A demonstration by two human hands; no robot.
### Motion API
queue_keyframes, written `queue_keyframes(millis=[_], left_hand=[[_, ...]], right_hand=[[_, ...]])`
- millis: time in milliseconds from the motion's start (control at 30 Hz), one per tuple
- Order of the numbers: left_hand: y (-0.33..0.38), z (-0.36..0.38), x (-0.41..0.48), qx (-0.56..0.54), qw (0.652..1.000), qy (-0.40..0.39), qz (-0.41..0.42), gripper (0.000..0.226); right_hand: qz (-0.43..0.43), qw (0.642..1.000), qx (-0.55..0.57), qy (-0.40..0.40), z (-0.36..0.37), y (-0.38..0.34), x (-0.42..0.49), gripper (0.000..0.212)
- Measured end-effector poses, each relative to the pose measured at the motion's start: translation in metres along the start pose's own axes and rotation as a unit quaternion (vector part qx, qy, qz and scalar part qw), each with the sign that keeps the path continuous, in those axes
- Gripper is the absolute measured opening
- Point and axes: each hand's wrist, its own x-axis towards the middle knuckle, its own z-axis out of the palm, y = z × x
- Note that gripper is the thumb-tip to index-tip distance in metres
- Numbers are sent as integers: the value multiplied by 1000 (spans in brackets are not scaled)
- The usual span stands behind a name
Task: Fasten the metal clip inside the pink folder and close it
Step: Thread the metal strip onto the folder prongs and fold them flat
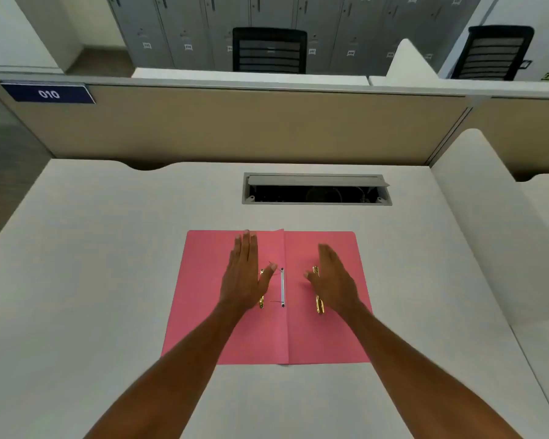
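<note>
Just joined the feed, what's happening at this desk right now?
A person has a pink folder lying open flat on a white desk. The left hand and right hand are spread open over the two halves, either side of the white fastener strip at the spine. Gold clip pieces lie by each hand. Neither hand grips anything, and the folder is not yet closed.

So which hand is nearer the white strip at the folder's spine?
Left. The left hand has its thumb tip almost at the white strip; the right hand sits further off, over the gold metal clip piece.
</note>
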Motion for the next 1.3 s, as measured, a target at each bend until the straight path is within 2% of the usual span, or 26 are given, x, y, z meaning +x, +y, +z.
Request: queue_keyframes(millis=[133,200,300,433,700,900,1067,1200,1300], left_hand=[[2,9,-10,-31,997,-37,-53,76],[4,12,-17,-36,997,-39,-54,63],[5,12,-26,-50,998,-7,-39,42],[6,11,-35,-54,997,38,-42,27],[8,12,-37,-52,997,53,-29,24],[19,14,-37,-73,995,70,-11,23],[41,22,-43,-78,992,95,17,23],[57,32,-49,-119,992,46,-6,29],[66,42,-51,-129,991,-29,-20,34]], right_hand=[[20,999,-39,-23,5,13,-12,64],[4,998,-56,1,7,19,-19,48],[-4,998,-55,42,10,29,-29,27],[27,998,-38,48,14,37,-37,14],[18,994,-106,12,19,38,-44,18],[-20,976,-217,10,21,26,-42,18],[-66,963,-262,2,25,24,-42,25],[-91,960,-264,6,27,24,-42,30],[-83,966,-245,15,24,25,-42,25]])
